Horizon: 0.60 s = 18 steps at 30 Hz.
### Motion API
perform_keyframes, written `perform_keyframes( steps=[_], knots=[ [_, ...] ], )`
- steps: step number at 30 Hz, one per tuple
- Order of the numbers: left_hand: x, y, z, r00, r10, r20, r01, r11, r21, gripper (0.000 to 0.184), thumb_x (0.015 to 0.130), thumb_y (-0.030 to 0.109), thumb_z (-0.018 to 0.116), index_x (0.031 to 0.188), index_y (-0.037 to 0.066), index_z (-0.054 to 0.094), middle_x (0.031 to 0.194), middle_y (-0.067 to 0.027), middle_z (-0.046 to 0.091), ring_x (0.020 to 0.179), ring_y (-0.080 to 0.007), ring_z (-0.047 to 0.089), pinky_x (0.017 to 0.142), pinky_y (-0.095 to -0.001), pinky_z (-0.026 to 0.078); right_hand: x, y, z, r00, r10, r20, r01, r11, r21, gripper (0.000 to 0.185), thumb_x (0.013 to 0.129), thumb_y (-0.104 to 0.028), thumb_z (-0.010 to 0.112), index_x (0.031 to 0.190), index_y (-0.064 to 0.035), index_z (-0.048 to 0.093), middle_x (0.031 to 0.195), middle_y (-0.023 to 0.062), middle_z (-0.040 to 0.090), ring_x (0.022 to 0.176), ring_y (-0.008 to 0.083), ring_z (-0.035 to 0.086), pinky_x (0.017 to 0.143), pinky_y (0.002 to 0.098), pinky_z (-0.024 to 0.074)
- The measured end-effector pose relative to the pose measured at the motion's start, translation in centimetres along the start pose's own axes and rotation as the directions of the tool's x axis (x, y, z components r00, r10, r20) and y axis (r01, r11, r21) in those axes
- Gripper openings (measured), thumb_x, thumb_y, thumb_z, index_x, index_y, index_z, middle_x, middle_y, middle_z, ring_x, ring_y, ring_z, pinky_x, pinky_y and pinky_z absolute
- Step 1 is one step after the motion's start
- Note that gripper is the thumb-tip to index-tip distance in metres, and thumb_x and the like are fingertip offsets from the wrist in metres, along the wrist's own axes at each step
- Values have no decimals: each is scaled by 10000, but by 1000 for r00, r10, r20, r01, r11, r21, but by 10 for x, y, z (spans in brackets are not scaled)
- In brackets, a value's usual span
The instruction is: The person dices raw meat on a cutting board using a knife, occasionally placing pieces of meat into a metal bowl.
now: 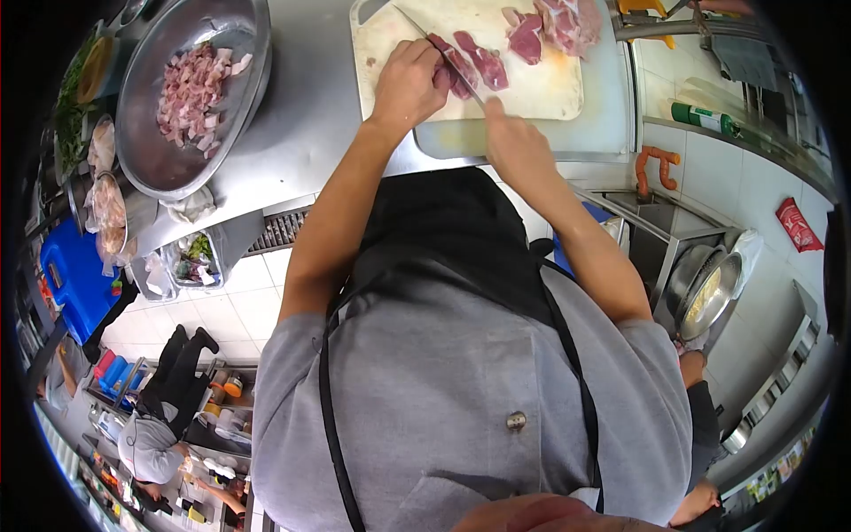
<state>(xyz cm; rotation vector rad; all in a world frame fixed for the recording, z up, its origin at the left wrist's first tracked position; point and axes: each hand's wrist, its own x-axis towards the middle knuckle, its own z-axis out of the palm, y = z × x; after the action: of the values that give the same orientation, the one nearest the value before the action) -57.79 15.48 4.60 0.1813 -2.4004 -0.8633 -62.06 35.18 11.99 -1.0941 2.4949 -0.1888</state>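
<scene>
My right hand [517, 142] is closed round the handle of a knife [468, 84]. Its long blade points up and left, lying across a strip of red meat [460, 74] on the white cutting board [532, 99]. My left hand [409, 82] presses on that meat at the blade's left side, with fingers curled. A second meat strip [483, 61] lies just right of the blade. Farther right on the board are a red meat piece [525, 38] and a larger pale pink piece [567, 25].
A big metal bowl [133, 115] of chopped meat [195, 93] stands on the steel counter [310, 89] to the left. Plastic bags of meat [108, 208] lie beside it. Another person [155, 434] is behind at lower left. Metal bowls [712, 293] are stacked at right.
</scene>
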Motion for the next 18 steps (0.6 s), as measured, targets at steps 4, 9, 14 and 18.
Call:
perform_keyframes(
  steps=[4, 9, 14, 18],
  knots=[
    [-2, -4, 5, 1000, -16, -11, 16, 1000, 15, 165, 743, 25, 721, 907, 33, 703, 931, -108, 673, 897, -324, 621, 811, -410, 528, 35, -4, 4, 998, -16, -56, 15, 1000, -21, 172, 945, -86, 466, 1099, -9, 465, 858, 305, 686, 801, 495, 691, 716, 594, 544],
    [-5, -1, 9, 996, 32, -81, -30, 999, 24, 132, 736, 30, 731, 865, 35, 705, 950, -115, 678, 928, -326, 626, 831, -402, 527, -38, 23, 0, 996, 72, 49, -71, 997, -23, 207, 950, -104, 473, 1136, -13, 469, 858, 295, 689, 816, 499, 692, 706, 588, 546],
    [-3, 2, 9, 999, 40, -26, -38, 998, 39, 173, 695, 44, 731, 861, 22, 686, 926, -101, 650, 932, -319, 610, 847, -415, 517, 25, 18, 21, 991, -34, -129, 51, 990, 128, 160, 972, -127, 447, 1106, -39, 455, 800, 328, 659, 799, 555, 649, 715, 652, 498],
    [-2, 3, 9, 996, 67, -53, -64, 996, 59, 158, 705, 40, 733, 854, 23, 685, 964, -111, 656, 953, -326, 610, 863, -417, 515, 30, 12, 10, 993, -20, -114, 34, 992, 120, 212, 964, -127, 458, 1151, -27, 468, 841, 304, 677, 842, 528, 667, 740, 629, 507]
  ],
)
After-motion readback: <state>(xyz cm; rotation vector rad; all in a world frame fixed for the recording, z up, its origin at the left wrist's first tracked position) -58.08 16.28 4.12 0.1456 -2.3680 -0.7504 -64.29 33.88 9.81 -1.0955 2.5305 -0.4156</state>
